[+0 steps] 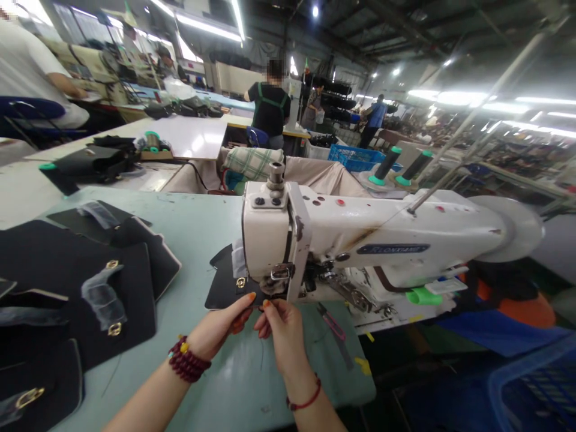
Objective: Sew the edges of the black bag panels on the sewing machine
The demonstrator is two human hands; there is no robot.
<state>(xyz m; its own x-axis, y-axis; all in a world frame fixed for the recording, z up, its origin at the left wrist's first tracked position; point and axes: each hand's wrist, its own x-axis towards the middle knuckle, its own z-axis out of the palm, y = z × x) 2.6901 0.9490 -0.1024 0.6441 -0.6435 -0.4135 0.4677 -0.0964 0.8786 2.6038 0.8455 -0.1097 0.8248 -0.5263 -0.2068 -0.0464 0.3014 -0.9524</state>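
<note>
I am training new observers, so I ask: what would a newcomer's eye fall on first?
Most likely the white sewing machine, reaching from the middle to the right. Below its head, the left hand and right hand are at the edge of a black piece. At left, gold fittings stand out on dark panels.

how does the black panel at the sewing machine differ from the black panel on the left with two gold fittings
The machine panel has both hands at its near edge; the left panel lies away from them.
The machine panel is partly hidden by the machine head and shows one gold fitting; the left panel shows two.
Both are black.
</note>
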